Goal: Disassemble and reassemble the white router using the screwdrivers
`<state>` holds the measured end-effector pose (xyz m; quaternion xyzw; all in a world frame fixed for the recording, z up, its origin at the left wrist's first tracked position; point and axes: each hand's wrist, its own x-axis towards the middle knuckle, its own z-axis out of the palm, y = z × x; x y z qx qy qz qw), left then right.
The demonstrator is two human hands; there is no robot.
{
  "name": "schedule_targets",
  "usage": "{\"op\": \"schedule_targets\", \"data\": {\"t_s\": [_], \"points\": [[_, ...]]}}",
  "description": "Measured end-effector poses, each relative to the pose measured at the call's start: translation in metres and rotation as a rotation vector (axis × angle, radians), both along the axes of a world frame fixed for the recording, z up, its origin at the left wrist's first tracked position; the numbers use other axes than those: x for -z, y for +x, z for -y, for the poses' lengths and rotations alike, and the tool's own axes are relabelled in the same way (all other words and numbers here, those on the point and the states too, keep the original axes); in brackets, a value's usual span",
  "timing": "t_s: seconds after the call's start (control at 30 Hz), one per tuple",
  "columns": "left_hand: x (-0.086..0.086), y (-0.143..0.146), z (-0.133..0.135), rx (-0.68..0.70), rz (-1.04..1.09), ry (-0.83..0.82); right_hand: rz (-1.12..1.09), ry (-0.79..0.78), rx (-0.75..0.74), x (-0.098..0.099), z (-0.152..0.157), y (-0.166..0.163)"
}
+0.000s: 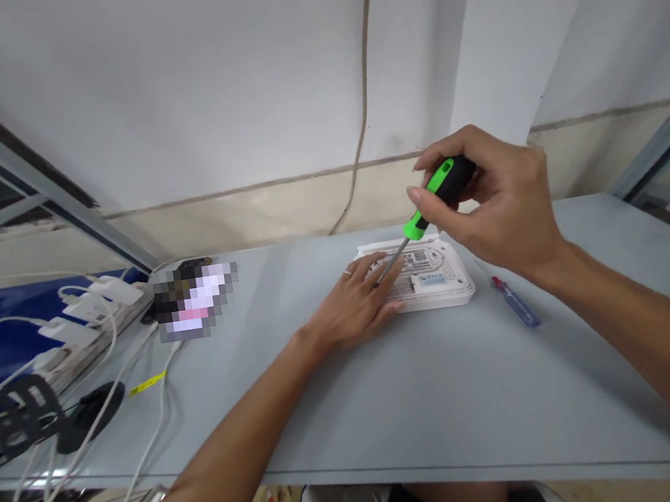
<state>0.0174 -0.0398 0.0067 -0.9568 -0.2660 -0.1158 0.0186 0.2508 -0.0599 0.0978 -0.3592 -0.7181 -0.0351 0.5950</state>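
A white router-like box lies upside down on the grey table, its label side up. My left hand rests flat on the box's left end, fingers stretched out, a ring on one finger. My right hand is closed round the green-and-black handle of a screwdriver. The screwdriver's shaft slants down-left, with its tip on the box near my left fingers.
A second screwdriver with a blue handle lies on the table right of the box. At the left, a power strip with white chargers trails several white cables. A cable hangs down the wall behind.
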Motion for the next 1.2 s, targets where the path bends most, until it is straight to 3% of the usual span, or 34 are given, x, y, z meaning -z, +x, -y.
{"op": "schedule_targets", "data": {"t_s": [0.27,0.37,0.53,0.87,1.03,1.2], "points": [[-0.001,-0.014,-0.017,-0.036,0.174,0.055,-0.085,0.028,0.018,0.000,-0.006,0.008],[0.002,-0.020,-0.025,-0.169,0.306,0.069,-0.063,0.024,0.079,0.004,-0.018,0.008],[0.012,-0.024,-0.032,-0.357,0.322,-0.013,-0.022,-0.022,0.120,0.013,-0.046,-0.009],[0.018,-0.025,-0.032,-0.313,0.352,-0.035,0.271,0.013,0.137,0.015,-0.066,-0.042],[0.014,-0.024,-0.029,-0.320,0.330,-0.031,0.274,-0.062,0.034,0.019,-0.070,-0.069],[0.009,-0.019,-0.024,-0.352,0.333,-0.074,0.240,-0.045,0.059,0.023,-0.070,-0.064]]}}
